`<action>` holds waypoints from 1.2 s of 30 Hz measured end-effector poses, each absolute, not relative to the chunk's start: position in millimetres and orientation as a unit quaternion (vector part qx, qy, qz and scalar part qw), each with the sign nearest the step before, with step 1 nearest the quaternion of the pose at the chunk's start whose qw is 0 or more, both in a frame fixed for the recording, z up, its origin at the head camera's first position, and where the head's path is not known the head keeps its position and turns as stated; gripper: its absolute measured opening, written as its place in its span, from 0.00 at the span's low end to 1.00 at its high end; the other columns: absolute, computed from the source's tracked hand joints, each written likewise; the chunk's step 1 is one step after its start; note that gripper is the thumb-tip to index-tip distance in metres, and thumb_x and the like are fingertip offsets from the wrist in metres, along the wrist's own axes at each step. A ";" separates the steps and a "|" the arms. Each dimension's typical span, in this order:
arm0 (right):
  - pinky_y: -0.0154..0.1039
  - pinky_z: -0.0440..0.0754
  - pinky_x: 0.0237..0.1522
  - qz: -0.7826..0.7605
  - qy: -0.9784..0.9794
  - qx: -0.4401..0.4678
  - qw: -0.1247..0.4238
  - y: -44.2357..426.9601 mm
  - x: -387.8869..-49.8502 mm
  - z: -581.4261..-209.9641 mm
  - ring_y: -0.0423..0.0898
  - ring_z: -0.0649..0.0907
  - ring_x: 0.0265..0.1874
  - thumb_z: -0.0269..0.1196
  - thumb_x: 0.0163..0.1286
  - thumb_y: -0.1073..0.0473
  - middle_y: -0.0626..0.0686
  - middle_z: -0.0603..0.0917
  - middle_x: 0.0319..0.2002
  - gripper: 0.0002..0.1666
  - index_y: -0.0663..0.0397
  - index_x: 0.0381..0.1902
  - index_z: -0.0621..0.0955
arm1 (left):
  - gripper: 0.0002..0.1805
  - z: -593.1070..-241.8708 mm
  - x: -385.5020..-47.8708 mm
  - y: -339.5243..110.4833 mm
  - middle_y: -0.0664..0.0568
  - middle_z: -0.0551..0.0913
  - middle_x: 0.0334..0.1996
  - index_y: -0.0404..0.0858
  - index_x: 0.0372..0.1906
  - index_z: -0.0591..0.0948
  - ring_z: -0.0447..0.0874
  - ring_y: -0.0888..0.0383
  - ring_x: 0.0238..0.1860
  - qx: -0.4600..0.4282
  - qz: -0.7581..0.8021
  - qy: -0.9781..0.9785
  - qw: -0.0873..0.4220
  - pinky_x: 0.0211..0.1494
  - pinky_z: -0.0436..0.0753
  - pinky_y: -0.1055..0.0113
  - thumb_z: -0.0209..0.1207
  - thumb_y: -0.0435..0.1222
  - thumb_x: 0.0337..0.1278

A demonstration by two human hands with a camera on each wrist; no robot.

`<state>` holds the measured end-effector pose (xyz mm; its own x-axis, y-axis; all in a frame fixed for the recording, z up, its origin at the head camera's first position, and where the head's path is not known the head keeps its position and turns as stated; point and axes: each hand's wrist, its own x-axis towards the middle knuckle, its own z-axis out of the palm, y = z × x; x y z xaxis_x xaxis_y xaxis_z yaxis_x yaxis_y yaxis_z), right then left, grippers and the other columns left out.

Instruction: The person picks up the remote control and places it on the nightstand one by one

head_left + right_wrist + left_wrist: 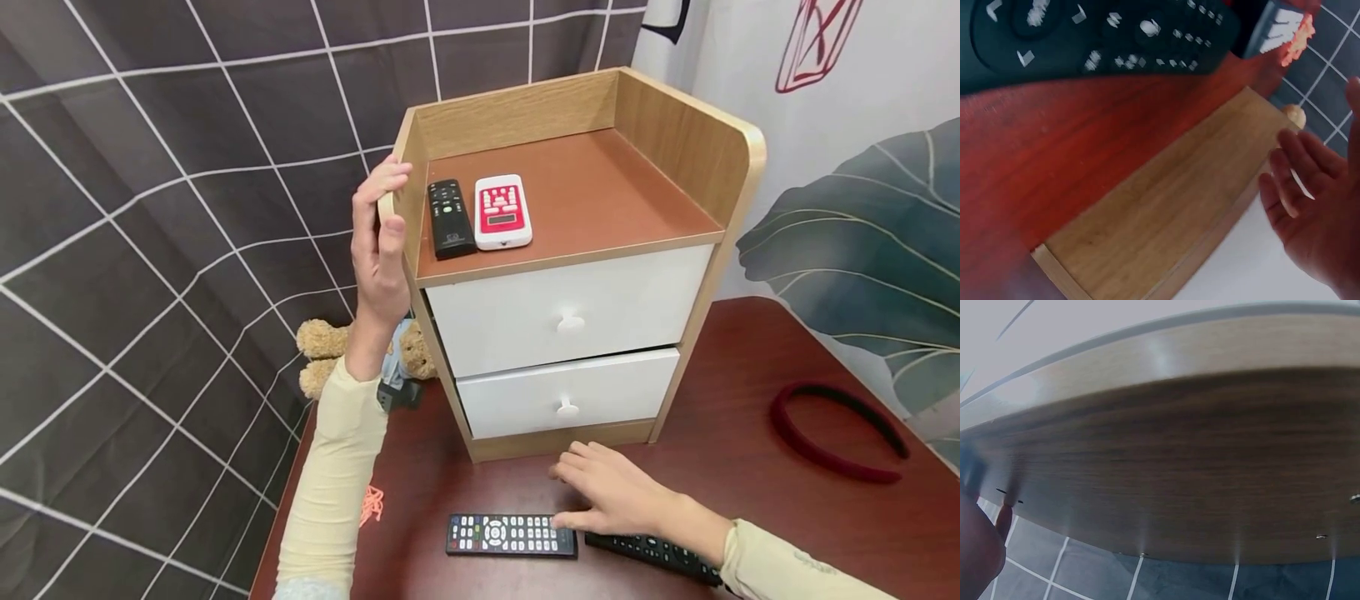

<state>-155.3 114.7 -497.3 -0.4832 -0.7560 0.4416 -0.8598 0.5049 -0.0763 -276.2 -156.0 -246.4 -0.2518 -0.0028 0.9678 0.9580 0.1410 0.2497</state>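
My left hand (381,250) grips the top of the left side panel of a small wooden cabinet (562,442) with two white drawers; in the left wrist view it shows at the lower left, against the cabinet's side (1179,462). On the cabinet's top lie a black remote (450,218) and a white and red remote (502,212). My right hand (618,493), fingers loosely bent and holding nothing, hovers over the table before the cabinet, above a black remote (660,557). Left of it lies another black remote (512,535) with coloured buttons. In the right wrist view the hand (1316,206) is empty.
A teddy bear (322,340) lies behind the cabinet's left side. Orange string (371,505) rests near the table's left edge, and a dark red headband (832,462) lies at the right. A dark checked curtain (187,208) hangs at the left and back.
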 end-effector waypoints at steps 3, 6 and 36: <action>0.35 0.74 0.35 0.106 -0.862 0.471 0.156 114.1 -152.8 -505.8 0.38 0.73 0.36 0.63 0.55 0.22 0.40 0.78 0.34 0.37 0.48 0.42 0.83 | 0.38 -245.1 -276.6 -155.5 0.30 0.74 0.57 0.22 0.54 0.71 0.65 0.39 0.70 -0.401 -0.519 -0.597 0.462 0.78 0.63 0.49 0.46 0.58 0.72; 0.37 0.74 0.36 0.076 -0.869 0.472 0.129 111.9 -149.2 -512.7 0.39 0.73 0.36 0.60 0.52 0.17 0.40 0.78 0.34 0.41 0.46 0.41 0.81 | 0.36 -244.4 -276.3 -156.0 0.30 0.74 0.56 0.21 0.53 0.71 0.65 0.39 0.71 -0.402 -0.522 -0.592 0.464 0.78 0.63 0.49 0.46 0.56 0.71; 0.25 0.70 0.33 0.136 -0.854 0.502 0.023 96.8 -130.2 -524.9 0.27 0.63 0.23 0.59 0.58 0.23 0.30 0.64 0.23 0.28 0.38 0.32 0.72 | 0.35 -246.0 -275.1 -155.3 0.30 0.74 0.57 0.22 0.54 0.71 0.65 0.36 0.70 -0.403 -0.516 -0.598 0.463 0.78 0.63 0.48 0.45 0.55 0.73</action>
